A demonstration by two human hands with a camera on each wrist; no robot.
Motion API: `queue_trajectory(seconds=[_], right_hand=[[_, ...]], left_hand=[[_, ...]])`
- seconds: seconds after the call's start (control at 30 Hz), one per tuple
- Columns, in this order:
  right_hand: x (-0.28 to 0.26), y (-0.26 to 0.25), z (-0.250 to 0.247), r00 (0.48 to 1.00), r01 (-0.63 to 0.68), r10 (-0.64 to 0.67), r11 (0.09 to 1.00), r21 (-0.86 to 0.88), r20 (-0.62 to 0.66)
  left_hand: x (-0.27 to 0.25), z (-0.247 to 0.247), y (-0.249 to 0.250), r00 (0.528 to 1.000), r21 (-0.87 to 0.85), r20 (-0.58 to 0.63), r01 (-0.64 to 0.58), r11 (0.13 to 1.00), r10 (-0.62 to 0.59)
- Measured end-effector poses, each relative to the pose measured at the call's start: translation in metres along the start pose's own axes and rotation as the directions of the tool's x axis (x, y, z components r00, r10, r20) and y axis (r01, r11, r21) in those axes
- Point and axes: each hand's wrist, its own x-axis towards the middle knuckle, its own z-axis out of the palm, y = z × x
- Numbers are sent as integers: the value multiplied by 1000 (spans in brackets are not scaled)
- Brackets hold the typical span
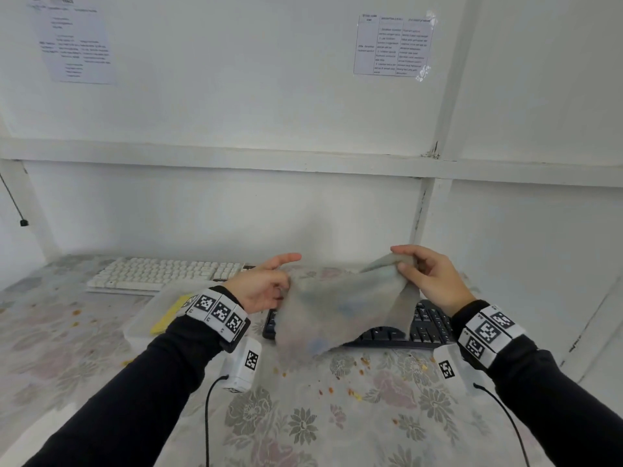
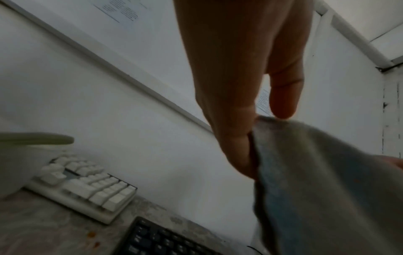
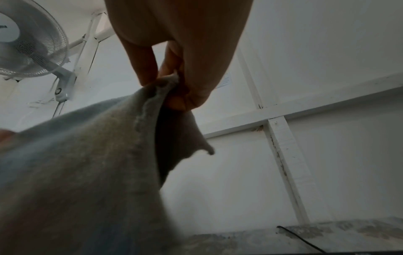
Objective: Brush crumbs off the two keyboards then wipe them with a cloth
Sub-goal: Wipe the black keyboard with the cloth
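Note:
Both hands hold a grey cloth (image 1: 337, 308) stretched in the air over the black keyboard (image 1: 428, 328). My left hand (image 1: 266, 284) pinches its left edge, index finger pointing forward; the left wrist view shows fingers (image 2: 237, 138) gripping the cloth (image 2: 327, 181). My right hand (image 1: 424, 274) pinches the cloth's upper right corner, seen closely in the right wrist view as fingers (image 3: 191, 89) clamped on the hem of the cloth (image 3: 98, 155). The cloth hides the black keyboard's left half. A white keyboard (image 1: 161, 274) lies at the back left, also seen as white keyboard (image 2: 87, 188).
A clear plastic tray (image 1: 145, 325) with a yellow item (image 1: 168, 315) sits left of the black keyboard. Orange crumbs (image 1: 354, 392) dot the floral tablecloth (image 1: 303, 426) in front. White wall panels stand close behind. A fan (image 3: 30, 43) hangs on the wall.

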Motion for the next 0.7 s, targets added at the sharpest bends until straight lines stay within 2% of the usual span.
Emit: queue_trajectory(seconds=[0.07, 0.13, 0.2, 0.23, 0.3, 0.37, 0.4, 0.47, 0.53, 0.6, 0.7], right_hand=[[0, 3, 2, 999, -47, 48, 998, -30, 18], [0, 7, 2, 996, -78, 85, 984, -163, 37], [0, 8, 3, 994, -97, 108, 956, -278, 24], [-1, 8, 4, 994, -96, 108, 945, -311, 21], [-1, 10, 6, 996, -68, 82, 936, -345, 26], [0, 11, 6, 998, -57, 61, 932, -357, 0], [1, 12, 5, 998, -62, 57, 927, -370, -24], [3, 14, 2, 997, -64, 38, 899, -432, -67], [5, 15, 0, 997, -47, 11, 875, -482, -78], [7, 14, -1, 997, -36, 0, 880, -473, -75], [6, 12, -5, 995, -84, 59, 922, -377, -77]], left_hand=[[1, 4, 0, 999, -1, -47, -27, 1000, 27], [5, 3, -3, 987, 41, -124, -98, 994, 102], [11, -3, -5, 953, 278, -206, -159, 947, 221], [12, -5, -5, 933, 444, -216, -169, 880, 289], [12, -7, -4, 909, 711, -157, -168, 683, 387], [14, -9, -4, 891, 845, -97, -162, 510, 443], [14, -10, -3, 879, 870, -85, -164, 465, 470], [17, -11, -1, 854, 872, -95, -176, 456, 511], [18, -11, 0, 833, 804, -123, -236, 546, 540], [18, -9, 1, 813, 751, -128, -295, 591, 568], [19, -9, 2, 797, 806, -106, -281, 522, 594]])
